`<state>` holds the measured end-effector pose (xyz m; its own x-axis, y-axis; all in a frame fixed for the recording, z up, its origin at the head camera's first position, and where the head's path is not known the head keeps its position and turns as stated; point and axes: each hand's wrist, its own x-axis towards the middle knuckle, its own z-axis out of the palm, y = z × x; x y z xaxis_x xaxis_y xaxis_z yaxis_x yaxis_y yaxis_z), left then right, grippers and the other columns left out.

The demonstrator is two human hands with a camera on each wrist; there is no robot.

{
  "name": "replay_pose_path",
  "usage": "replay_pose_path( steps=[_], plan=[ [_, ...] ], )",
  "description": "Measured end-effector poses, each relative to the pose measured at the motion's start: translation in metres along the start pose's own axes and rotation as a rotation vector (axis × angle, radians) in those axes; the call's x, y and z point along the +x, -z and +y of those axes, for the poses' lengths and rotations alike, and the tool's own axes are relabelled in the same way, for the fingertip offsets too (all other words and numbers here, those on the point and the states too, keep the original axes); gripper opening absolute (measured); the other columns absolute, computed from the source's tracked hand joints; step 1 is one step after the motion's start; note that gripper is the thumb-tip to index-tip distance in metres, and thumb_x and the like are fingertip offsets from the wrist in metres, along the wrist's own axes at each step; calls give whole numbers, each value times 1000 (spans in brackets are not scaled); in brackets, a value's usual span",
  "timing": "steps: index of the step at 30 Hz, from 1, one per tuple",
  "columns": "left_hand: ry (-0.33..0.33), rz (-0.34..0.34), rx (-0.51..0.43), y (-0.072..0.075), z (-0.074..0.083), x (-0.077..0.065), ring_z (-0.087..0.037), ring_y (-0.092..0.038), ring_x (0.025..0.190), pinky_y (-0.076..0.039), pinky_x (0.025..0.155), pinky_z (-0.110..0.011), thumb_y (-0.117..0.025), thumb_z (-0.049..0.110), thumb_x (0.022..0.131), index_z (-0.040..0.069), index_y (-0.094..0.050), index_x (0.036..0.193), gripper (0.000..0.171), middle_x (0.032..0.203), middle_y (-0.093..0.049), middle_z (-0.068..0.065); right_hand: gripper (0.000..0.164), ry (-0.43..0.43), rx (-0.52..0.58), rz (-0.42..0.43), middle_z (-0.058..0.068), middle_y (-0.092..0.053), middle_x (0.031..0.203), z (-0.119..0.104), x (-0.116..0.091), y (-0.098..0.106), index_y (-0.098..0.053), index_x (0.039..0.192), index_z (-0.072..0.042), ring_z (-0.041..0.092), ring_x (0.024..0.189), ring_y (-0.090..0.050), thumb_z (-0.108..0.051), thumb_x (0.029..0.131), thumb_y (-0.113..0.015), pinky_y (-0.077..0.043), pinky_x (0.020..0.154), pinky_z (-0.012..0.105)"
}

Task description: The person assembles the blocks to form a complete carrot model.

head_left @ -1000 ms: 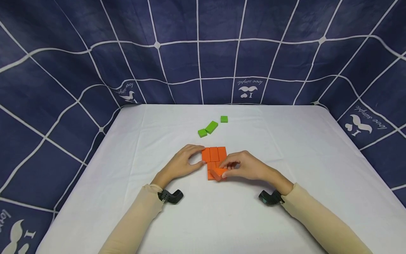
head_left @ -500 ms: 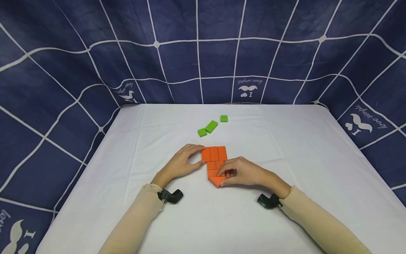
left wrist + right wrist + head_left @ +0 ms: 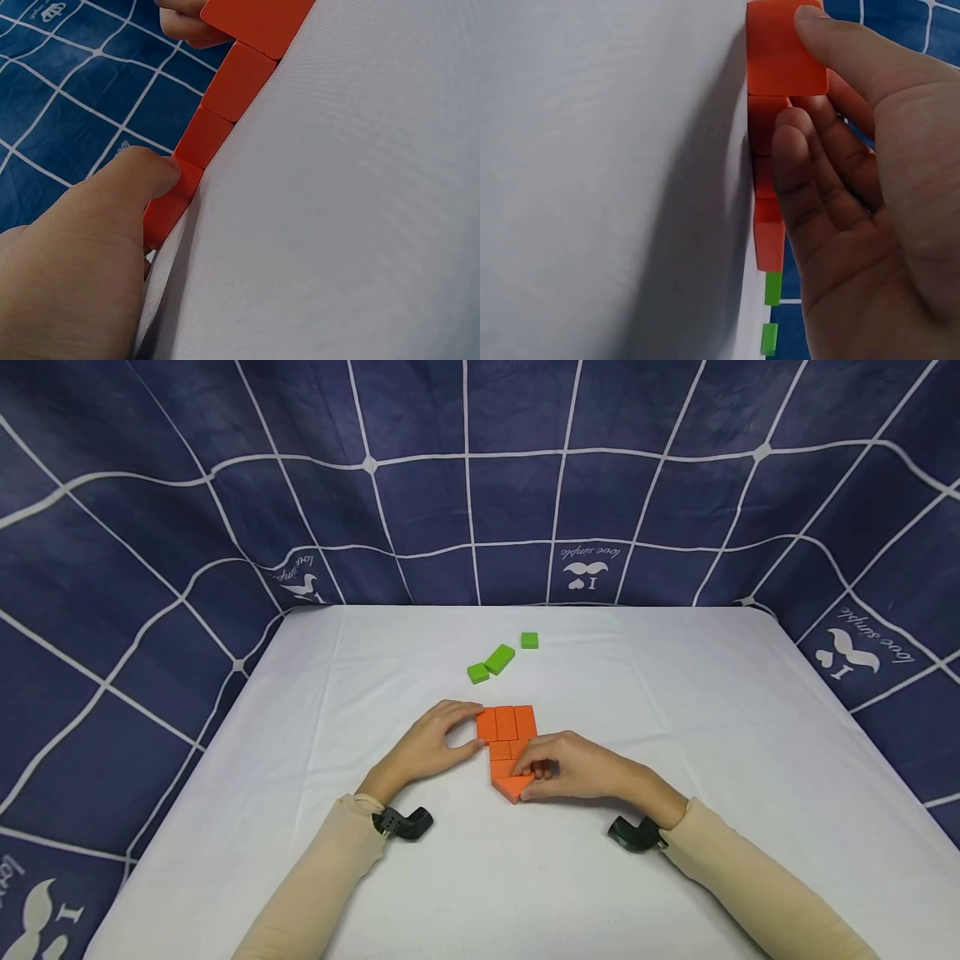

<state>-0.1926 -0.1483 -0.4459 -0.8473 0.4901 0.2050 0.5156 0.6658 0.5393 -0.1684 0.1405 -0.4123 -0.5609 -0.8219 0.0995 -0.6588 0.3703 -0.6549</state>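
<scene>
Orange blocks lie flat in a tight group on the white cloth in the head view. My right hand (image 3: 581,767) pinches a triangular orange block (image 3: 513,788) at the group's near end, its tip toward me. In the right wrist view the thumb (image 3: 817,26) presses that block's side face; the other fingers curl beside the blocks behind it. At the far row of three upright-set oblongs, my left hand (image 3: 427,742) holds the leftmost orange block (image 3: 487,725) between thumb and fingertips at its two ends. Smaller orange blocks (image 3: 499,750) fill the middle, partly hidden by my right fingers.
Beyond the orange group lie a slanted green oblong block (image 3: 500,659), a small green block (image 3: 477,673) beside it and another green block (image 3: 529,641) farther back. A navy curtain (image 3: 517,502) with white grid lines stands behind the table (image 3: 480,877).
My right hand has moved slightly nearer, bringing the tilted triangular block down flat against the near end of the group. Over the last half second little moves. The left hand stays put.
</scene>
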Motion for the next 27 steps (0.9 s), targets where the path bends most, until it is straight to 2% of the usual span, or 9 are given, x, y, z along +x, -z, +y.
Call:
replay_pose_path(
  steps=[8,16,21,27],
  plan=[
    [-8,9,-6,0,-1,0,-21,-52,137,-41,119,-46,-72,40,94,18,-61,144,56,145,-61,-2,25,2,17,-58,-13,-70,104,4,0,13,-76,113,-24,9,87,-64,-21,89,-83,-56,77,23],
    [-3,9,-4,0,-1,0,-21,-52,138,-40,119,-45,-72,40,94,18,-60,144,56,145,-60,-1,29,10,23,-63,-9,-73,109,15,5,27,-76,116,-18,5,90,-64,-3,92,-71,-58,79,26],
    [5,3,-7,1,1,0,-20,-52,138,-40,120,-44,-73,40,94,18,-60,144,56,145,-61,-1,27,-20,20,-27,-6,-75,109,20,16,37,-77,116,-15,8,91,-66,-2,93,-70,-59,82,28],
    [7,4,-8,0,0,0,-20,-52,138,-40,119,-44,-73,41,94,18,-61,144,56,145,-61,-1,26,-39,-6,100,-1,-76,107,34,34,47,-77,116,-10,12,89,-67,-1,93,-70,-60,81,29]
  ],
)
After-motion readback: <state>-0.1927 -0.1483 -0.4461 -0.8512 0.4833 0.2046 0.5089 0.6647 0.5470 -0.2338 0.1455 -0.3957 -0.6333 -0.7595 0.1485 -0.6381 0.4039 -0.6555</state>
